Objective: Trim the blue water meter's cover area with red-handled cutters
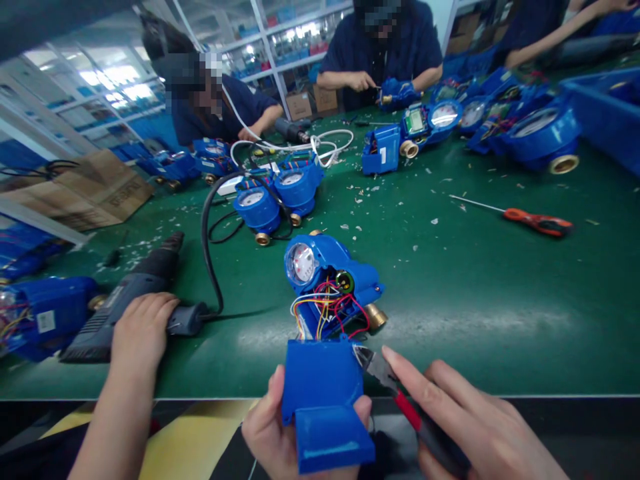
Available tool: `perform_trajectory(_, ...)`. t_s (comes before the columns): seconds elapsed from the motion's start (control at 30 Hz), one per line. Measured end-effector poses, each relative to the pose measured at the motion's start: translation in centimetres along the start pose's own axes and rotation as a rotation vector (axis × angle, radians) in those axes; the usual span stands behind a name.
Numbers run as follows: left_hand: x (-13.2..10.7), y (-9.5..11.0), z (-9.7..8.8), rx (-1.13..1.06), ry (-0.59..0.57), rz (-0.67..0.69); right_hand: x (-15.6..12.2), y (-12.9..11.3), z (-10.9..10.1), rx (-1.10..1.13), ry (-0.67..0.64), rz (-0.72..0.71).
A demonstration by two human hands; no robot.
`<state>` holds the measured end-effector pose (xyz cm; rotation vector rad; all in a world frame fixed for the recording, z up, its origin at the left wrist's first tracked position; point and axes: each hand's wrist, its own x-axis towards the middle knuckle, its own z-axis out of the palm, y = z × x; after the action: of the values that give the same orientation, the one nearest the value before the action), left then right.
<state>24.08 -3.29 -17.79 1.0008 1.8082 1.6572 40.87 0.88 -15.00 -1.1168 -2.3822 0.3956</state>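
My left hand (270, 427) grips a blue plastic cover (323, 373) at the table's front edge, thumb on its left side and a fingertip on its right. In my right hand (465, 413) is a pair of side cutters (387, 380) with red and black handles. Their jaw tips are at the cover's upper right corner; whether they touch it I cannot tell. Just beyond lies a blue water meter (333, 270) with a round dial, its housing exposing red, yellow and white wires. A brass fitting (376, 317) sticks out at its right.
At the left, another person's hand (145, 327) rests on a heat gun (135, 293) with a black cable. Several blue meters (257, 210) stand farther back. An orange-handled screwdriver (537, 221) lies right, near a blue bin (600, 113). Co-workers sit across the green table (450, 287).
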Motion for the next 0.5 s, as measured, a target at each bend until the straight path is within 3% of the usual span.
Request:
perform_trajectory(0.17,1.8,2.4,0.0,0.072,0.172,0.062,0.5,0.5,-1.1,0.073,0.119,0.078)
perform_trajectory(0.27,2.7,3.3,-0.6,-0.087,0.063,-0.06,1.6,1.9,-2.7,0.0,0.054,-0.009)
perform_trajectory(0.4,3.7,3.5,-1.7,-0.23,-0.153,-0.1,4.2,3.0,-4.9,-0.134,-0.067,-0.297)
perform_trajectory(0.5,4.2,4.0,-2.3,-0.267,-0.221,-0.163,6.3,2.7,-6.0,-0.153,-0.115,-0.438)
